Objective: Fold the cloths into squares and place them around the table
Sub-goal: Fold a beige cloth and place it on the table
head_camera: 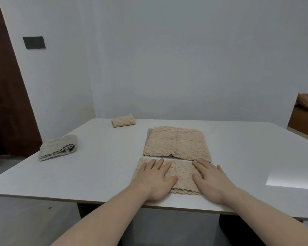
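Note:
A beige textured cloth (pixel 182 172), folded into a long strip, lies near the front edge of the white table (pixel 100 167). My left hand (pixel 156 178) presses flat on its left part and my right hand (pixel 211 180) presses flat on its right part, fingers straight. Just behind it lies a stack of unfolded beige cloths (pixel 176 143) with a grey one showing beneath. A small folded beige cloth (pixel 123 121) sits at the far edge. A folded grey cloth (pixel 58 147) sits at the left edge.
A white wall stands right behind the table. A dark brown door (pixel 7 96) is at the left, and a brown piece of furniture (pixel 304 118) at the right. A bright light patch (pixel 292 178) falls on the table's right side.

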Demonstrator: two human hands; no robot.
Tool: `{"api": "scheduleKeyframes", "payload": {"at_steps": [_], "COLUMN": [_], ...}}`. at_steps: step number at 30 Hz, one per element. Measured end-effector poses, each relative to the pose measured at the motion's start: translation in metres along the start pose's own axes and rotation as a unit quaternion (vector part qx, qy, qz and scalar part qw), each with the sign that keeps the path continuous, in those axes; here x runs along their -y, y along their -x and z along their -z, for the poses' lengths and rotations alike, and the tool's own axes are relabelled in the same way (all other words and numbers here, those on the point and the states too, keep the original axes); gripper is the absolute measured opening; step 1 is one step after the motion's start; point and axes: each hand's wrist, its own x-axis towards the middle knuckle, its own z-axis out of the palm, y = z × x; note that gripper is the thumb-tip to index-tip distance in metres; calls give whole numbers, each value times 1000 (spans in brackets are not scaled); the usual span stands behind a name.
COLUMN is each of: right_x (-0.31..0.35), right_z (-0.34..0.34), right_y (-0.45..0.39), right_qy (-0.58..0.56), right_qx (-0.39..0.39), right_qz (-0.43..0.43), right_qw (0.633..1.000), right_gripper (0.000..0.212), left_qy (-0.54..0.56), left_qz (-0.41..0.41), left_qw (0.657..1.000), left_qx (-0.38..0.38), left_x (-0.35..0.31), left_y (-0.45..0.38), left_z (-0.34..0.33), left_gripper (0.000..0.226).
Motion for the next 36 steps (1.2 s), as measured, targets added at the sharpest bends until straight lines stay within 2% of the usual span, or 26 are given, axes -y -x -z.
{"api": "scheduleKeyframes", "payload": {"at_steps": [8, 15, 21, 27, 36], "right_x": [-4, -2, 0, 0, 3], "right_z": [1, 3, 4, 3, 2], "right_y": [-10, -9, -5, -4, -2], "right_qy": [-21, -16, -9, -6, 5], "right_qx": [-5, 11, 14, 9, 3], "right_qz": [3, -13, -19, -22, -36], "right_qw": [1000, 1000, 1000, 1000, 999], "right_gripper": [62, 64, 65, 65, 68], "left_qy": [9, 9, 24, 47, 55], "left_qz": [8, 9, 76, 92, 88], "left_qw": [999, 1000, 997, 993, 993], "left_qx": [-30, -8, -1, -54, -65], "left_x": [2, 10, 55, 69, 71], "left_y": [-9, -1, 14, 22, 23], "left_z": [-7, 2, 10, 3, 1], "left_gripper": [78, 83, 86, 80, 80]}}
